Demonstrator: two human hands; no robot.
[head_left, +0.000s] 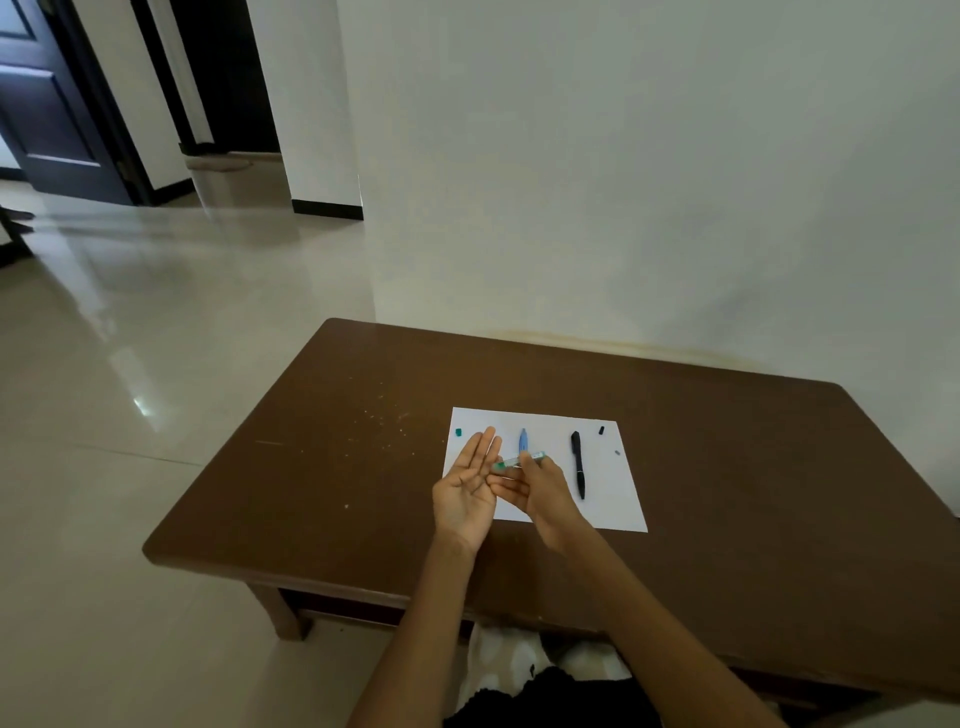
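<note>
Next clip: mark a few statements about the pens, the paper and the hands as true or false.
The right hand holds a green pen. True.
The left hand grips the black pen. False: it is open, palm up, and the black pen lies on the paper.
The blue pen lies on the paper. True.
The paper lies on the floor. False: it lies on the brown table.

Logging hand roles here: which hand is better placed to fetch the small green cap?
Left. The left hand is open and nearest the green cap; the right hand holds the pen.
</note>
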